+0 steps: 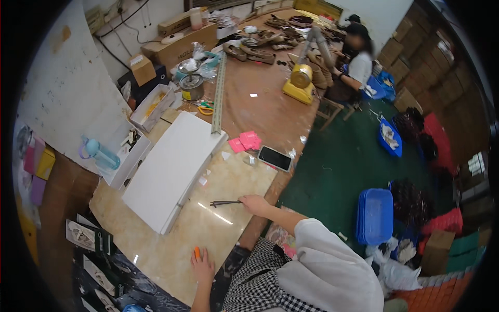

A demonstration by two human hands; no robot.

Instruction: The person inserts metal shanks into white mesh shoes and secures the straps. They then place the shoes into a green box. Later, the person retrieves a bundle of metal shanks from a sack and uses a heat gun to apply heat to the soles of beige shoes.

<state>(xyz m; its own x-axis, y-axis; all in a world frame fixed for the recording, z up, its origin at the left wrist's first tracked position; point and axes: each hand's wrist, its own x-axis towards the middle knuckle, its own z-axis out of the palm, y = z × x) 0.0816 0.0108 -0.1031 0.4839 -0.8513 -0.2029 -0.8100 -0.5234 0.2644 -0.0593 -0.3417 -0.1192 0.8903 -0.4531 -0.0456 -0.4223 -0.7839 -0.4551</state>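
The right hand [254, 204] has its grip closed on dark scissors [224, 203] lying on the surface [228, 182]. The left hand [202, 268] grips a small orange thing [197, 252].

A glossy, marble-look slab [218, 208] tops the bench. On it lie matt white boards [171, 169], dark metal pliers [224, 203] and a glassy phone [274, 158]. Beyond the slab, bare wood [270, 112] looks dull; a metal ruler [219, 93] crosses it.
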